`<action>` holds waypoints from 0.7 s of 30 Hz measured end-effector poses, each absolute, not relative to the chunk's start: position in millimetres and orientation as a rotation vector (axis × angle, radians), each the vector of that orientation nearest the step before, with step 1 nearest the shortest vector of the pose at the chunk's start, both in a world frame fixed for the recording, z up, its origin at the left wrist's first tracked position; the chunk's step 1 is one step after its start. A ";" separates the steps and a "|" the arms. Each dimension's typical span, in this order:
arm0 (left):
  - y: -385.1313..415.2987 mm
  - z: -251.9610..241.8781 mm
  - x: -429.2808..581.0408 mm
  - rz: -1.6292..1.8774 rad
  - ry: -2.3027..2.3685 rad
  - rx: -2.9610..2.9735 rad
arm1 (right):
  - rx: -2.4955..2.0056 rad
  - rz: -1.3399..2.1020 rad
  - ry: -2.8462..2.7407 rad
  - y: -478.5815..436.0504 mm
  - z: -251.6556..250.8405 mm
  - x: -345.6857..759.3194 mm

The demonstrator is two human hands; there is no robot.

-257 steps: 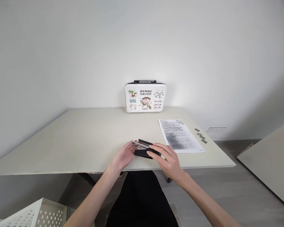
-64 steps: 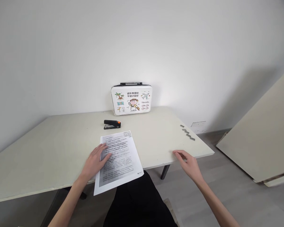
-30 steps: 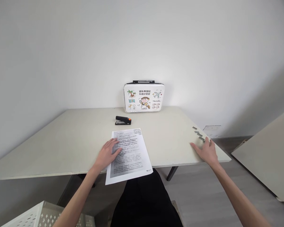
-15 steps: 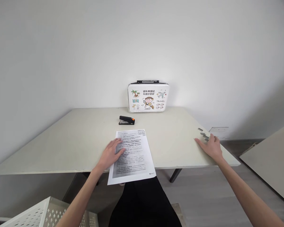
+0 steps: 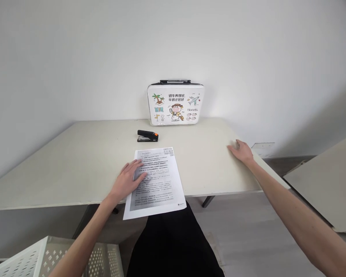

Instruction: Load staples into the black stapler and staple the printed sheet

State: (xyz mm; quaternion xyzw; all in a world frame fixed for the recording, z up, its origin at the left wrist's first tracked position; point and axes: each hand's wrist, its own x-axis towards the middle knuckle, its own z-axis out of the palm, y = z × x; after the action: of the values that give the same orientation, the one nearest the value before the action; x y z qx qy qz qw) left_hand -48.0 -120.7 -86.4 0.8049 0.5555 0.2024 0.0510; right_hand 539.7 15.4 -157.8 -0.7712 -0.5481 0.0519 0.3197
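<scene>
My left hand lies flat with fingers spread on the left side of a printed sheet of paper, whose lower edge hangs past the table's front edge. My right hand is at the right side of the table, its fingers curled around small grey staple strips. Most of the strips are hidden behind the fingers. Beyond the paper rests a black stapler with an orange patch.
A white case with cartoon prints stands against the wall at the back of the pale table. At the lower left is a white perforated basket. A white panel is on the right.
My right hand has moved away from me and inward, over the staple strips, which are now mostly covered. The left hand stays on the paper. The view has tilted down slightly.
</scene>
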 end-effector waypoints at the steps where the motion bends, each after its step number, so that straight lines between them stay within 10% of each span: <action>1: -121.3 -85.8 -47.6 0.610 1.691 2.452 | -1.999 0.145 -1.458 23.3 -158.0 533.0; 21: -127.3 -81.3 -50.6 0.585 1.680 2.446 | -1.198 0.559 -1.868 134.3 -149.7 221.0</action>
State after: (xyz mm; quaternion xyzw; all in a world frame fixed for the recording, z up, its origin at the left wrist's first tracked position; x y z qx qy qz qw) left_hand -50.6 -127.3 -81.3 0.8073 0.5547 0.1931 0.0585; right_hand 221.0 134.3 -149.7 -0.4766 -0.7432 0.2225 0.4135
